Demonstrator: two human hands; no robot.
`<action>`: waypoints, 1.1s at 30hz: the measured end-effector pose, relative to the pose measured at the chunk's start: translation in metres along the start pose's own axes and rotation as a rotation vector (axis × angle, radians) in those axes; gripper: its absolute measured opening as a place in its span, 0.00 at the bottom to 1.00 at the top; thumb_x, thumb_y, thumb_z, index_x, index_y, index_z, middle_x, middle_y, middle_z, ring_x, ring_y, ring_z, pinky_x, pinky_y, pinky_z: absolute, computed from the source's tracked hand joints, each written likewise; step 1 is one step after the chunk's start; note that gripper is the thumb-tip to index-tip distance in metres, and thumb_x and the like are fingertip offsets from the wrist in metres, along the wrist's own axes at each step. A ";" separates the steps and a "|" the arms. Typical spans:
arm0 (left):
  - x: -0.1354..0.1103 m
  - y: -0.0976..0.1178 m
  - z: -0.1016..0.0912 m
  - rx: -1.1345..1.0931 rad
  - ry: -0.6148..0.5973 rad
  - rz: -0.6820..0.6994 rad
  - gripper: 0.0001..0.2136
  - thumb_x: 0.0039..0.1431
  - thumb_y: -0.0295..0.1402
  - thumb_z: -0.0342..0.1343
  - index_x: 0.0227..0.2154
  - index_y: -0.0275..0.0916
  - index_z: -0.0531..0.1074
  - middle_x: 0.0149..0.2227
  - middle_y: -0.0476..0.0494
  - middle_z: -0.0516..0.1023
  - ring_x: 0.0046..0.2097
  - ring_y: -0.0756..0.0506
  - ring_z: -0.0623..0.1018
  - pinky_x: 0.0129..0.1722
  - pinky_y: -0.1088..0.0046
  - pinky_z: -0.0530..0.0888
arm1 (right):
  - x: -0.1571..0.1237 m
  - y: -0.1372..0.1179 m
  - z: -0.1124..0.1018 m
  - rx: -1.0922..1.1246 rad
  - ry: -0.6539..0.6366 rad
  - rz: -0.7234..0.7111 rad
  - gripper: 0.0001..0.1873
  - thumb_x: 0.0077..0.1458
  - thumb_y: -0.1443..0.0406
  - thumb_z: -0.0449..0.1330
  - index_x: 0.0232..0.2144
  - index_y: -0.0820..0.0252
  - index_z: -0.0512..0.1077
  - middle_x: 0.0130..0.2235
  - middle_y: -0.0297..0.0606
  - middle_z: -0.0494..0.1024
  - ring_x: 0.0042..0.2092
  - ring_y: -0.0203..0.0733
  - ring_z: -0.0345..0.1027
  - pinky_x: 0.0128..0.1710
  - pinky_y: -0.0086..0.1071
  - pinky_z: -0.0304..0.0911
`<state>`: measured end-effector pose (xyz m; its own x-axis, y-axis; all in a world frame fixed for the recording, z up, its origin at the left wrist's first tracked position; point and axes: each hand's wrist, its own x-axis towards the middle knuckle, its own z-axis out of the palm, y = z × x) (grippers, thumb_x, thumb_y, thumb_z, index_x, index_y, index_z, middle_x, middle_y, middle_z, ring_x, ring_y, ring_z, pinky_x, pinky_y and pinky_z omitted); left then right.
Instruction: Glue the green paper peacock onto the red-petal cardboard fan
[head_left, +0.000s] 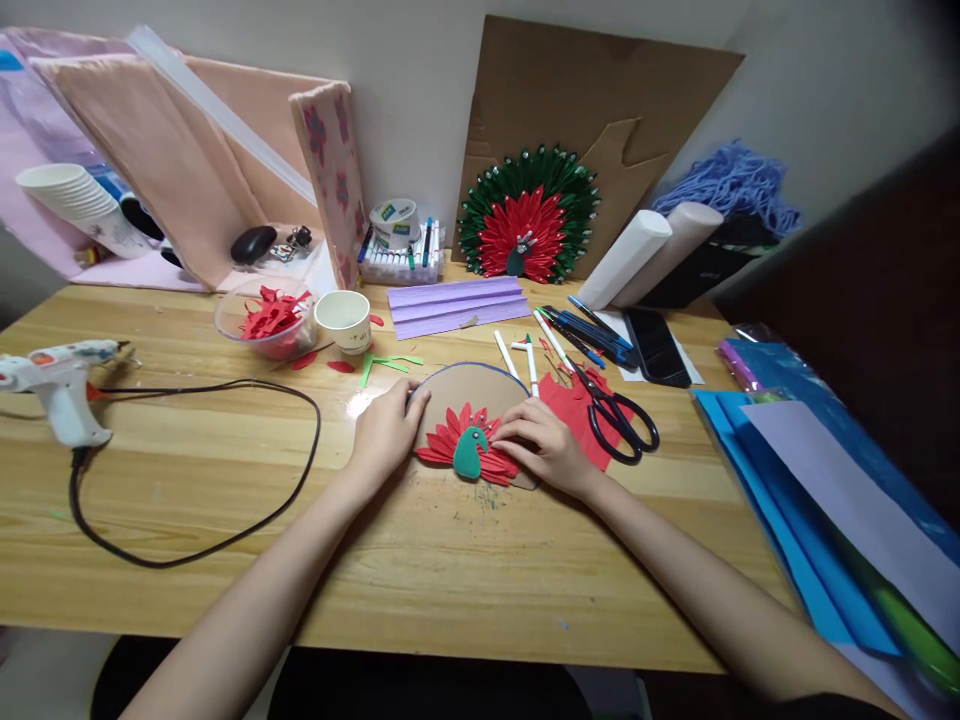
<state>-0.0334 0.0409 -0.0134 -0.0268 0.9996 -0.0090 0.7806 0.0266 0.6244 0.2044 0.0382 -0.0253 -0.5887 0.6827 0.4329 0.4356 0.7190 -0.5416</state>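
Note:
A half-round cardboard piece [472,388] lies on the wooden table [225,470], with red paper feathers [450,437] and a teal peacock body [470,453] stuck along its near edge. My left hand [385,432] rests on the cardboard's left edge, fingers together and flat. Over on the right side, my right hand [544,445] presses its fingertips on the red feathers beside the teal body. Neither hand grips anything.
Black scissors [619,415] lie on red paper [574,405] right of my hand. Nearby are white markers [531,362], a paper cup [345,320], a bowl of red cut-outs [266,322], a glue gun [60,385] with its cable, purple folded paper [454,303], a finished peacock fan [529,215], a phone [656,345] and blue sheets [795,500].

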 end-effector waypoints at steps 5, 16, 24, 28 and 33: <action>0.000 0.001 -0.001 0.005 0.003 0.015 0.15 0.62 0.41 0.43 0.41 0.41 0.71 0.42 0.39 0.79 0.44 0.39 0.76 0.38 0.68 0.67 | 0.000 0.001 -0.004 0.009 -0.030 0.001 0.05 0.57 0.66 0.57 0.35 0.57 0.73 0.34 0.40 0.73 0.38 0.42 0.65 0.40 0.39 0.62; 0.000 0.001 0.000 0.017 -0.006 0.003 0.14 0.62 0.41 0.44 0.41 0.41 0.71 0.42 0.40 0.79 0.43 0.39 0.76 0.38 0.68 0.67 | -0.003 0.008 -0.015 0.098 -0.045 0.028 0.08 0.55 0.64 0.60 0.38 0.54 0.75 0.36 0.39 0.76 0.39 0.41 0.66 0.41 0.39 0.63; 0.000 0.003 -0.001 0.046 -0.016 -0.001 0.15 0.62 0.41 0.43 0.41 0.41 0.71 0.42 0.40 0.79 0.44 0.39 0.76 0.39 0.68 0.67 | -0.003 0.007 -0.013 0.092 -0.020 -0.027 0.07 0.55 0.68 0.60 0.36 0.55 0.76 0.33 0.39 0.77 0.36 0.40 0.66 0.38 0.37 0.63; -0.001 0.005 -0.003 0.053 -0.027 -0.012 0.14 0.62 0.41 0.43 0.41 0.42 0.70 0.43 0.42 0.79 0.44 0.40 0.76 0.40 0.69 0.68 | -0.003 0.006 -0.015 0.100 0.006 -0.048 0.06 0.53 0.68 0.62 0.36 0.57 0.76 0.33 0.39 0.77 0.36 0.40 0.67 0.38 0.37 0.64; -0.002 0.006 -0.003 0.060 -0.034 -0.014 0.14 0.62 0.41 0.43 0.41 0.42 0.70 0.44 0.44 0.78 0.44 0.40 0.76 0.39 0.68 0.67 | -0.002 0.006 -0.016 0.138 -0.022 -0.025 0.08 0.52 0.68 0.63 0.37 0.57 0.75 0.33 0.39 0.78 0.36 0.40 0.68 0.37 0.36 0.65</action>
<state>-0.0311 0.0395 -0.0072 -0.0177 0.9989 -0.0444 0.8166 0.0401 0.5758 0.2191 0.0429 -0.0184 -0.6138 0.6608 0.4320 0.3238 0.7098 -0.6256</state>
